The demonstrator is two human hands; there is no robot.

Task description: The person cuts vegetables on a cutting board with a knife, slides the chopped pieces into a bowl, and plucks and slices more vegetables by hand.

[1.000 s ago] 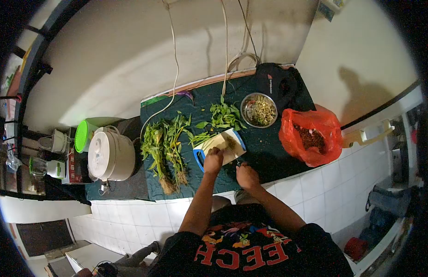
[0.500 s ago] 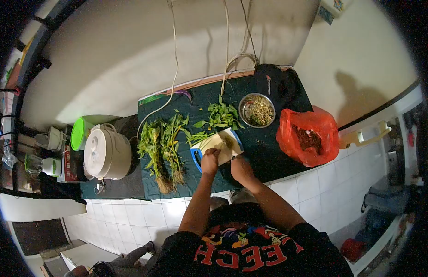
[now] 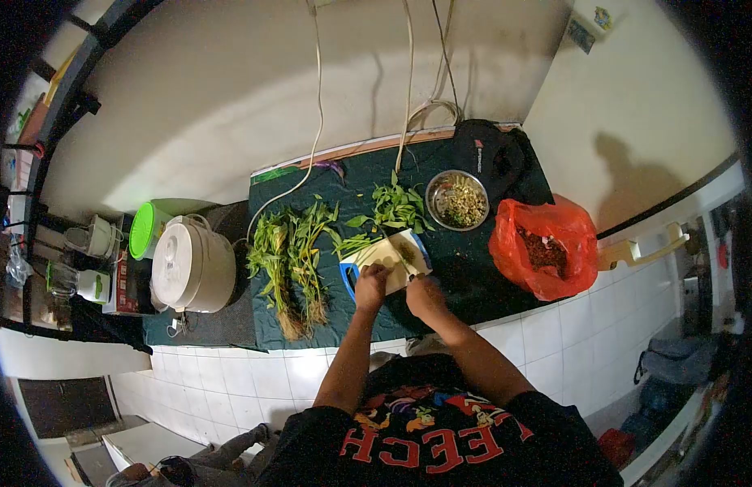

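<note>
My left hand [image 3: 371, 287] is closed over the near left part of a white cutting board [image 3: 382, 252] with blue ends; what its fingers hold is too small to make out. My right hand [image 3: 425, 298] is wrapped round the handle of a knife [image 3: 407, 268], whose blade lies over the board's right part. Green stems [image 3: 356, 243] lie at the board's upper left edge. Behind the board is a pile of green leaves [image 3: 396, 206]. A metal bowl [image 3: 430, 197] of chopped pieces stands behind and to the right.
Leafy bunches with roots [image 3: 288, 260] lie left of the board. Farther left stands a white rice cooker [image 3: 193, 265] beside a green-lidded container [image 3: 141, 230]. A red plastic bag [image 3: 583, 243] is at the right, a black bag [image 3: 480, 148] at the back. A person's legs [image 3: 230, 451] show at lower left.
My right hand has moved slightly left, nearer my left hand, with the knife still held. My left hand has shifted slightly toward me. The camera view has shifted a little.
</note>
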